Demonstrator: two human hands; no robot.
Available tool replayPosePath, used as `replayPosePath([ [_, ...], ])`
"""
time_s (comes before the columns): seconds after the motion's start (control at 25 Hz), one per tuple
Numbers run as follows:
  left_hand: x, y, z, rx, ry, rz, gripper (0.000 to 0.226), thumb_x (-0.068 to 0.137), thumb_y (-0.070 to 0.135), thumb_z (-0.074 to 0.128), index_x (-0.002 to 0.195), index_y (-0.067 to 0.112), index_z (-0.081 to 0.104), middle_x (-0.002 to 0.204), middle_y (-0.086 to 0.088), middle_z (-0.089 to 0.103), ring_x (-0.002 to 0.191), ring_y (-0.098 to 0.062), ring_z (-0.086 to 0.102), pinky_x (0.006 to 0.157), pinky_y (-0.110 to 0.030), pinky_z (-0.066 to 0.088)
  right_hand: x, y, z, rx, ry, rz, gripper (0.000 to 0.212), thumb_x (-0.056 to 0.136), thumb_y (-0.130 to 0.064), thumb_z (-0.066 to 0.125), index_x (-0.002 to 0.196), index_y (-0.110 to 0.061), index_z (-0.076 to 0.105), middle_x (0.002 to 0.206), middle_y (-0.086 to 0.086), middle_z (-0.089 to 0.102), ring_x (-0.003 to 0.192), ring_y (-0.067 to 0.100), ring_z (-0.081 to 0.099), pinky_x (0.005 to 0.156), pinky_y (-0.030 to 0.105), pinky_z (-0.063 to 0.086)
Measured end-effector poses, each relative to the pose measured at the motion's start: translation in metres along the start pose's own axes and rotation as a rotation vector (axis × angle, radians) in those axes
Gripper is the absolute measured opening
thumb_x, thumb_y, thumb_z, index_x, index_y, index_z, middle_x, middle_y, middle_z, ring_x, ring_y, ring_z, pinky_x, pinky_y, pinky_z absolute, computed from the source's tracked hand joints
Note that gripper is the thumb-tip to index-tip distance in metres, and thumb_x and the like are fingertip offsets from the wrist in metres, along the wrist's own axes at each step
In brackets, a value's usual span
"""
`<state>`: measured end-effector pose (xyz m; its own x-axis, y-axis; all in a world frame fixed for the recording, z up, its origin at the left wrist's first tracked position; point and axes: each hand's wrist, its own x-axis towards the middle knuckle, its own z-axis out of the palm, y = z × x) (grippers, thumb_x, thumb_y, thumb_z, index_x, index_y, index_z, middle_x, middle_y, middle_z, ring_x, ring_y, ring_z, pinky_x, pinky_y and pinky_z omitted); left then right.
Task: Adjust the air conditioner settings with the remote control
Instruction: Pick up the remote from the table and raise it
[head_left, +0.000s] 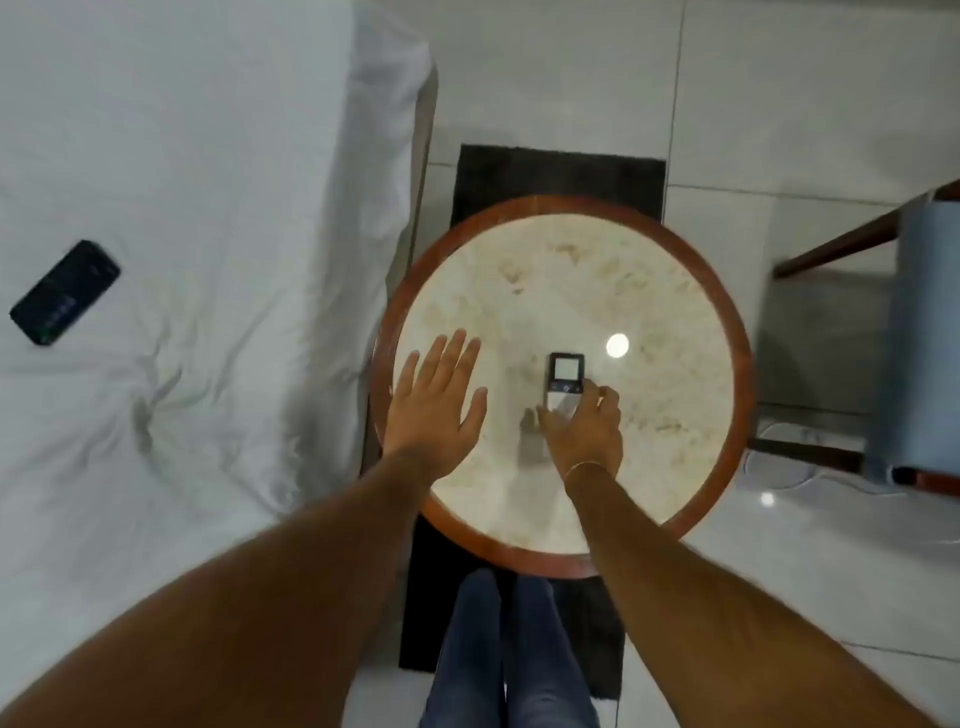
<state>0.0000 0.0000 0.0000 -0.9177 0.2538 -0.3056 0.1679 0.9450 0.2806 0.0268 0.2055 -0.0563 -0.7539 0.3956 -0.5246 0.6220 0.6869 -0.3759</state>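
Note:
A small white remote control (565, 376) with a dark-framed screen lies over the round marble table top. My right hand (584, 428) is closed around the remote's lower half, thumb on its left side and fingers on its right; whether it is lifted off the surface I cannot tell. My left hand (439, 397) hovers flat with fingers spread over the left part of the table and holds nothing.
The round table (724, 332) has a reddish wooden rim and stands on a dark mat (561, 176). A white-sheeted bed (208, 208) fills the left, with a black remote (65, 292) on it. A blue-cushioned wooden chair (919, 338) stands at right. My legs are below the table.

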Motion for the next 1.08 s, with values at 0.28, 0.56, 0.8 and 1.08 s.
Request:
replayPosePath([
  [0.28, -0.010, -0.005, -0.004, -0.037, 0.011, -0.070, 0.066, 0.110, 0.048, 0.020, 0.171, 0.026, 0.009, 0.180, 0.003, 0.006, 0.166, -0.016, -0.002, 0.135, -0.047, -0.001, 0.007, -0.003, 0.006, 0.182, -0.025, 0.056, 0.091, 0.081, -0.026, 0.092, 0.156, -0.010, 0.044, 0.141, 0.019, 0.052, 0.128, 0.038, 0.058, 0.105, 0.047, 0.055],
  [0.56, -0.012, 0.016, -0.095, 0.025, 0.106, -0.046, 0.071, 0.106, 0.057, 0.004, 0.171, 0.030, 0.002, 0.181, 0.004, -0.001, 0.166, -0.019, -0.007, 0.135, -0.048, -0.003, -0.016, -0.061, -0.075, 0.439, -0.129, 0.050, 0.070, 0.082, -0.011, 0.090, 0.139, -0.014, 0.049, 0.128, 0.014, 0.065, 0.097, 0.032, 0.067, 0.083, 0.039, 0.057],
  [0.8, -0.002, 0.041, -0.225, 0.064, 0.310, -0.016, 0.066, 0.111, 0.053, 0.020, 0.171, 0.029, 0.009, 0.180, 0.004, 0.003, 0.165, -0.018, -0.009, 0.131, -0.042, -0.013, -0.055, -0.159, -0.197, 0.672, -0.218, -0.155, 0.060, 0.088, -0.014, 0.089, 0.130, -0.024, 0.049, 0.107, 0.000, 0.066, 0.092, 0.022, 0.069, 0.066, 0.024, 0.061],
  [1.08, -0.012, 0.073, -0.399, 0.131, 0.590, 0.095, 0.068, 0.107, 0.056, 0.003, 0.171, 0.032, 0.003, 0.180, 0.007, -0.004, 0.166, -0.016, -0.007, 0.134, -0.048, 0.000, -0.135, -0.265, -0.368, 0.930, -0.240, -0.374, 0.026, 0.111, -0.041, 0.056, 0.129, -0.023, 0.050, 0.104, 0.028, 0.079, 0.074, 0.031, 0.077, 0.063, 0.037, 0.068],
])
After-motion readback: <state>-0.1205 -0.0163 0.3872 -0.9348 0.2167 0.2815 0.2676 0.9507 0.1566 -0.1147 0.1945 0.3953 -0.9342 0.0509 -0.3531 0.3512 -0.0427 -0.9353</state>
